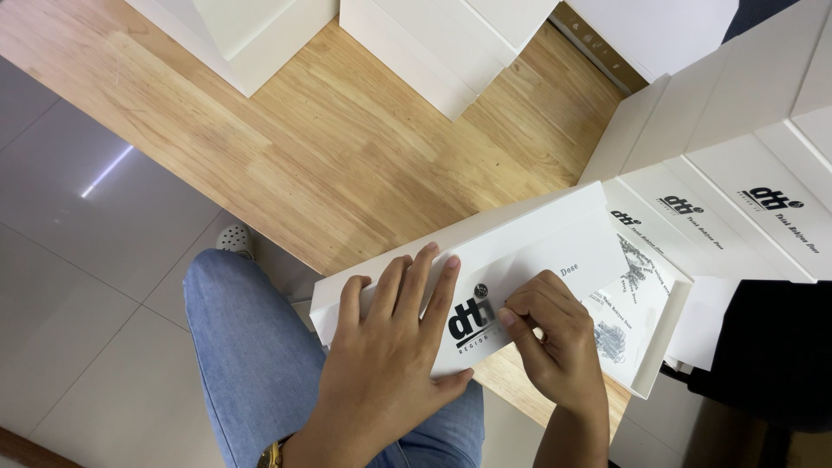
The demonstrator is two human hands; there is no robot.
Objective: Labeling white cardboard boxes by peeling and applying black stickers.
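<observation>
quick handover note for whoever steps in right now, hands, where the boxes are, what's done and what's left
Left hand: flat, fingers spread, pressing on the lid of the white box at the edge of the wooden table.
Right hand: fingertips pinching at the lid beside the small round sticker; what it pinches cannot be made out.
An open white box with printed sheets sits just right of it; more white boxes are stacked further right.
Done: lid on. Left: whatever the right hand is working at on the lid.

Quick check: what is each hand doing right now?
Left hand: open, fingers spread, pressing flat on the white box.
Right hand: fingers pinched at the box's printed face; what it grips cannot be told.
</observation>
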